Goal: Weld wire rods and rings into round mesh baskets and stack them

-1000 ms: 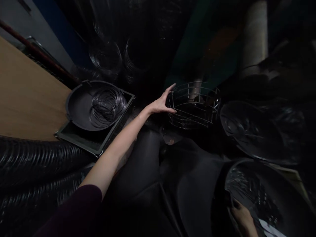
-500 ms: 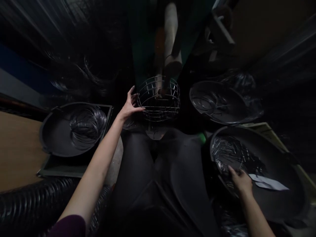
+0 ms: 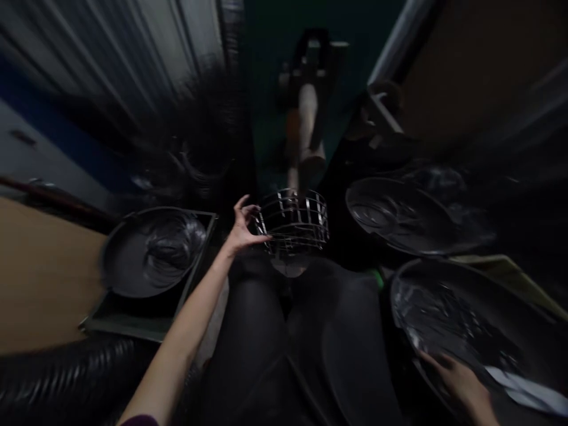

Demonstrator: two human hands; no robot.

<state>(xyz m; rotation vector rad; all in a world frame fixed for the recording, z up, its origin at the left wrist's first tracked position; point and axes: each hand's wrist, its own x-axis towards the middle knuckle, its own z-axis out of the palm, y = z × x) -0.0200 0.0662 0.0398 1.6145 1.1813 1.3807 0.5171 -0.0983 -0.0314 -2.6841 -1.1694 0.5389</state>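
A round wire basket (image 3: pixel 293 228) of thin metal rods sits at the end of a pale machine arm (image 3: pixel 307 115), just beyond my knees. My left hand (image 3: pixel 247 228) grips its left side, thumb on a lower rod and fingers curled at the rim. To the right, my right hand (image 3: pixel 457 376) is at the near left rim of a large dark round pan (image 3: pixel 523 296). Short dark metal wire pieces (image 3: pixel 461 322) lie in that pan. Motion smears the right fingers, so whether they hold a piece is hidden.
A white paper strip (image 3: pixel 528 390) lies in the right pan. Behind it stands another dark pan (image 3: pixel 426 228) with wire. On the left, a dark pan (image 3: pixel 126 263) holds a wire coil (image 3: pixel 173 245) on a metal frame (image 3: pixel 124 325). A ribbed black hose (image 3: pixel 57 373) runs lower left.
The whole view has shifted, so everything sits lower and slightly right. My left hand stays on the wire basket. My right hand remains at the pan, now nearer its rim.
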